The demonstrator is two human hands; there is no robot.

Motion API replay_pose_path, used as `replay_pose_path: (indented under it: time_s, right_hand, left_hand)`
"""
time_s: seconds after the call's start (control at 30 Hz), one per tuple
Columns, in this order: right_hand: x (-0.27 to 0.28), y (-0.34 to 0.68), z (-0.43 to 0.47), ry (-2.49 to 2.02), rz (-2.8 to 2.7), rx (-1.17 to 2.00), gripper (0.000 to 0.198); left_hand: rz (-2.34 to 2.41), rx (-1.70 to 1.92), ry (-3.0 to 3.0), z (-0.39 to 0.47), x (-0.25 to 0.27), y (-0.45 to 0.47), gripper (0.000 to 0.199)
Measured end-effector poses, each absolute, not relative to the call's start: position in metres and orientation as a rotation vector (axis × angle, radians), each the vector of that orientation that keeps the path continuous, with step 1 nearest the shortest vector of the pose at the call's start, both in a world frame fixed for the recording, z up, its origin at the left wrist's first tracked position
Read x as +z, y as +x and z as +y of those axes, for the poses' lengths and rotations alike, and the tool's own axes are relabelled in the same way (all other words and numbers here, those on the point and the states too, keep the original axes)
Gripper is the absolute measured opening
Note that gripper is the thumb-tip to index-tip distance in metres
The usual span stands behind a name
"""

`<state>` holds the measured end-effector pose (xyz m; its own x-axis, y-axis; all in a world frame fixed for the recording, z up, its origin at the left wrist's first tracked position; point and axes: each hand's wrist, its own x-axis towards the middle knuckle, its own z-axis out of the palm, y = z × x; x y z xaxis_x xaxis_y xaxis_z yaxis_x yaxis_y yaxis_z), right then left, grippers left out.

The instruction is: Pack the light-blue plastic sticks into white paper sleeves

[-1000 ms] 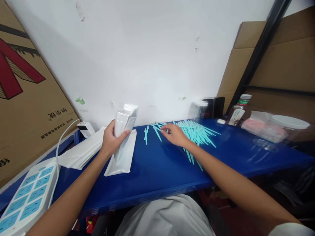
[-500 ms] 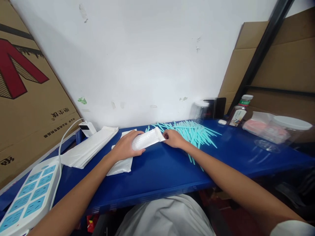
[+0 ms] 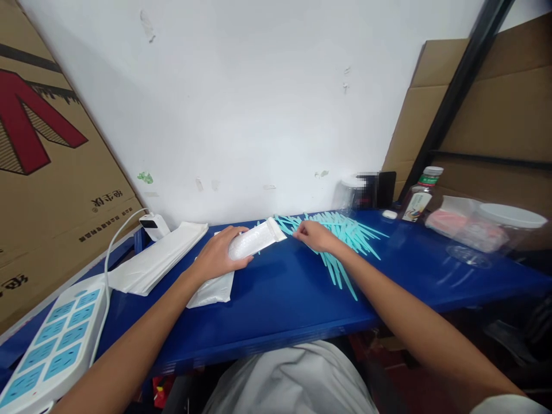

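Note:
My left hand (image 3: 219, 253) is wrapped around a white bubble mailer (image 3: 255, 239), raised at a slant above the blue table (image 3: 276, 305). The mailer's flap end points right, toward my right hand (image 3: 311, 234). That hand is closed in a pinch just beyond the flap, a small gap apart from it; whatever its fingertips hold is too small to make out. Beneath my left hand lies another white bubble mailer (image 3: 213, 292), partly covered. A pile of turquoise plastic sticks (image 3: 349, 233) spreads behind and under my right hand and forearm.
Left of my hands lie a stack of flat white mailers (image 3: 159, 259), a white power strip (image 3: 56, 345) and a cabled white charger (image 3: 154, 226). At the right stand a dark bottle (image 3: 419, 198) and a clear white-lidded jar (image 3: 511, 217). The wall (image 3: 267, 115) rises behind the table.
My right hand has moved right, away from the mailer's flap end, which it was touching. The mailer has shifted slightly left in my left hand.

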<state>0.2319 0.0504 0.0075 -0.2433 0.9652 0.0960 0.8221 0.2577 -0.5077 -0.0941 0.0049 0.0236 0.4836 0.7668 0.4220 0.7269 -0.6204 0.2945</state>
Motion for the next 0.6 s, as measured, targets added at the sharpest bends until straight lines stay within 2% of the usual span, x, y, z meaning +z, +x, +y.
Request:
replay_pose_path:
  time_s: [0.13, 0.4, 0.6]
  right_hand:
    - [0.022, 0.252, 0.055, -1.445, -1.782, 0.557, 0.022]
    - [0.038, 0.271, 0.051, -1.38, -1.719, 0.806, 0.036]
    - [0.05, 0.286, 0.044, -1.407, -1.672, 0.746, 0.041]
  left_hand:
    - [1.338, 0.81, 2.639, 0.006, 0.022, -0.094, 0.065]
    - [1.385, 0.803, 2.628, 0.008, 0.018, -0.095, 0.069]
    - [1.386, 0.798, 2.636, 0.008, 0.02, -0.095, 0.068]
